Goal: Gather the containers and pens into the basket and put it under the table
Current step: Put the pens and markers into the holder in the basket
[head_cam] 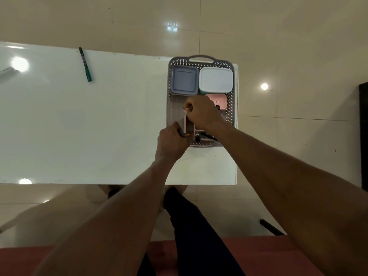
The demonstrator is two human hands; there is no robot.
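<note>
Head view: my right hand is over the middle of the basket, fingers curled and pinching the top of a pale pink pen that runs from the hand toward 6 o'clock. My left hand sits at the basket's 7 o'clock corner, fingers curled round a small pen with an orange tip showing past the knuckles. The basket stands at the table's right end, its handle at 12 o'clock. Inside, at 11 o'clock, lies a blue-grey box; beside it at 1 o'clock a white box; just under that a pink box, half hidden by my right hand. Black pens lie at the 6 o'clock end. A green pen lies on the table well away at 10 o'clock; a pale object lies at the far left edge, too blurred to name.
</note>
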